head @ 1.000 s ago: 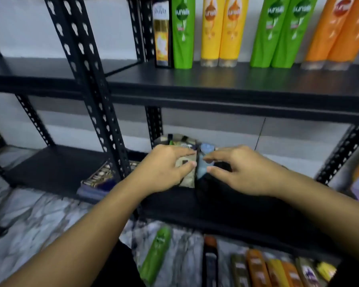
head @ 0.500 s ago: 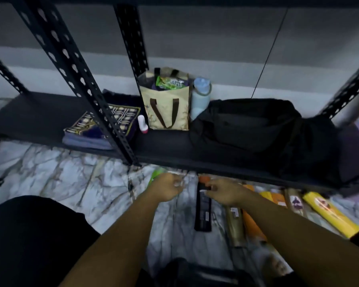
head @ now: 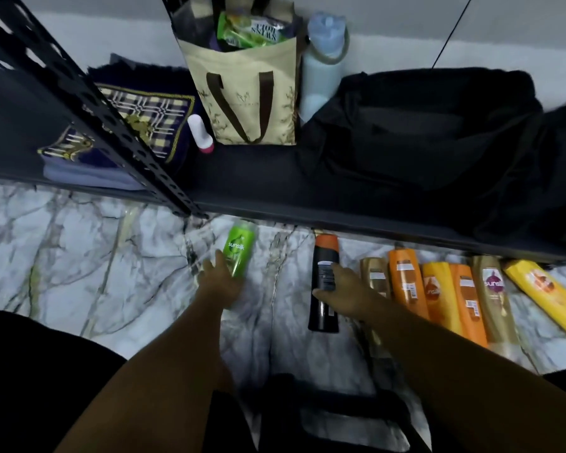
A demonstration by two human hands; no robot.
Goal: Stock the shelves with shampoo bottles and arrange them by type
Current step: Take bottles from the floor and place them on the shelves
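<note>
Green shampoo bottle [head: 240, 251] lying on the marble floor [head: 79, 250] just in front of the shelf's lower edge, cap end toward the shelf; the left hand [head: 221, 282] lies over its near end, and whether that grip is closed on it cannot be told. Black bottle with an orange cap [head: 324, 282] lying to the right, apart from the green one; the right hand [head: 343, 291] rests on its middle, thumb and fingers spread across it, clasp unclear. Further right, a row of gold, orange and yellow bottles [head: 445, 295] lying side by side, touching. Above, the bottom shelf [head: 252, 181] carries a folded patterned cloth [head: 138, 125], a small white-and-pink container [head: 200, 134], a beige tote bag [head: 252, 93], a pale blue flask [head: 321, 63] and a black bag [head: 432, 132]. A perforated black upright [head: 89, 93] slants across the cloth, its foot just left of the green bottle.
</note>
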